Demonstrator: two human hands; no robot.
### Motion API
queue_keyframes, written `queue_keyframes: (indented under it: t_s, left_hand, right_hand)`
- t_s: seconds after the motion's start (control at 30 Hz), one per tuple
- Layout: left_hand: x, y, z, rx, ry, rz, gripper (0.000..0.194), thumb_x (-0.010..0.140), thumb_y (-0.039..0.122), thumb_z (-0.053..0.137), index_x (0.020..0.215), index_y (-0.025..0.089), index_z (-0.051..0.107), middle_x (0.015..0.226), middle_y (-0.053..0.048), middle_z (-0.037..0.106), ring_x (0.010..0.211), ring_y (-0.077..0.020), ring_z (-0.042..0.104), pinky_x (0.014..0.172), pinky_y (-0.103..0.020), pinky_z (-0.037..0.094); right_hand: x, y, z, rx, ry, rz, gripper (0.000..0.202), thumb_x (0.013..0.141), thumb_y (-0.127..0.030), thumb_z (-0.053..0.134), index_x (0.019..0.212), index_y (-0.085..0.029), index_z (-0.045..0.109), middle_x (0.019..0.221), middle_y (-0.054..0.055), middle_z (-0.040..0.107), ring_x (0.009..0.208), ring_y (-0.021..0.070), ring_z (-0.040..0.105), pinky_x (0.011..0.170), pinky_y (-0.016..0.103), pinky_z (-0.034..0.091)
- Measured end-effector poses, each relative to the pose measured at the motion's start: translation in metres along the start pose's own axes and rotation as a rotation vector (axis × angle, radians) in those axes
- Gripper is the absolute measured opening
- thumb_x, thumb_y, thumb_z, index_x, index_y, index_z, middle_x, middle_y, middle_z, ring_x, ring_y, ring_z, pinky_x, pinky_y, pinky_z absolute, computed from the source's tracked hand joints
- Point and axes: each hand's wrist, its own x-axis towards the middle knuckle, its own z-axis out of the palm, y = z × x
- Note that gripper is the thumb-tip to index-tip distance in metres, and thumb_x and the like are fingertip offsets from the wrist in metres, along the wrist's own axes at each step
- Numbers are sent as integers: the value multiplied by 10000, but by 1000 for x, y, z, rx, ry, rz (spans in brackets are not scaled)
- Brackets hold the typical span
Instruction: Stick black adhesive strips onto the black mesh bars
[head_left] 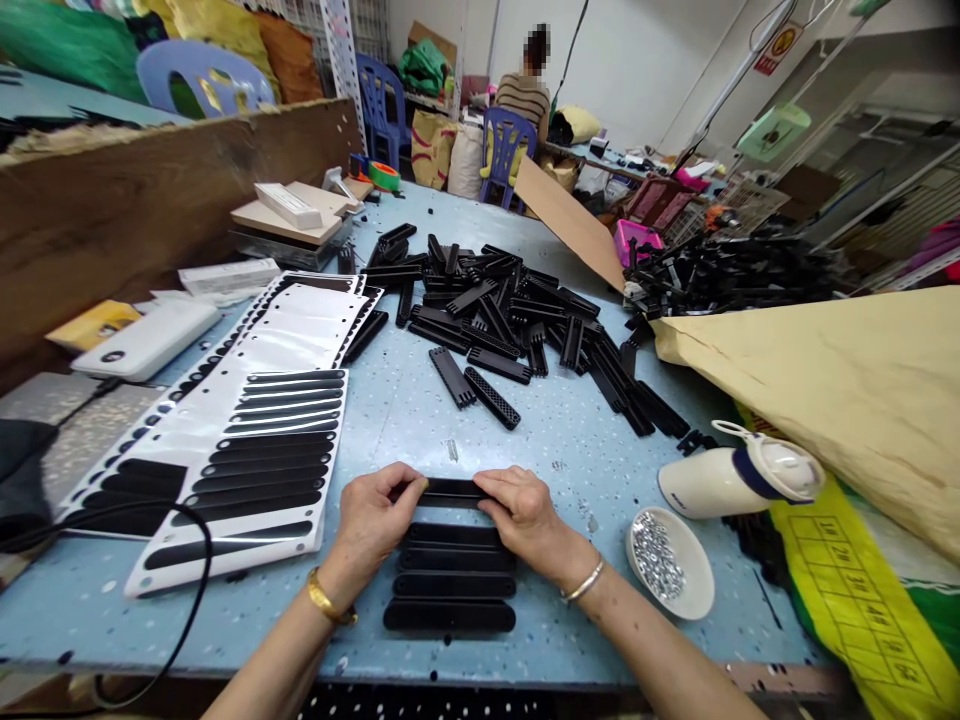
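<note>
A black elongated plastic piece (454, 490) lies across the front middle of the table, gripped at both ends. My left hand (379, 520) pinches its left end between thumb and fingers. At the right end, my right hand (521, 510) closes on it the same way. Just below, several similar black pieces (454, 585) with rounded ends lie in a neat row. To the left are white sheets (262, 470) bearing long black strips with rounded ends. Farther back spreads a loose pile of black plastic pieces (495, 300), some showing ribbed or honeycomb sides.
On the right stand a white bowl (694, 565) of small shiny metal parts and a cream bottle (731, 480) lying on its side. A white power bank (146, 340) with a cable sits left. A wooden board (180, 190) borders the left. A person (521, 95) sits far back.
</note>
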Motion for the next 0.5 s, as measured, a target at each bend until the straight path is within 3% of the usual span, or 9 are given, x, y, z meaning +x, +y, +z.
queue_keyframes:
  t_s: [0.17,0.37,0.43,0.5]
  left_hand:
    - [3,-1,-1,38,-14,-1,265,781,405,536,691,212,695,617,14,689,627,-186,624,613,-271,440]
    - [1,-3,-5,76,-36,62,257,812,411,526,799,206,680,680,-3,713,638,-194,651,614,-278,480]
    - [-1,0,-5,149,48,177,252,826,402,540,873,197,678,776,-36,741,693,-212,669,666,-305,499]
    - [-2,6,-3,245,119,383,234,845,366,554,939,187,672,878,-73,750,801,-242,677,763,-352,498]
  right_hand:
    - [-9,9,-17,90,109,153,472,689,-87,734,1153,-125,654,1035,136,717,944,261,669,847,410,550]
    - [-20,22,-26,200,156,363,254,708,-96,644,946,-152,712,794,67,713,622,176,673,515,266,534]
    - [-20,23,-26,211,158,374,252,702,-96,647,939,-150,710,786,61,708,606,167,668,506,255,523]
    - [-22,21,-28,175,172,362,200,733,-104,634,914,-148,707,765,56,692,605,163,652,526,259,516]
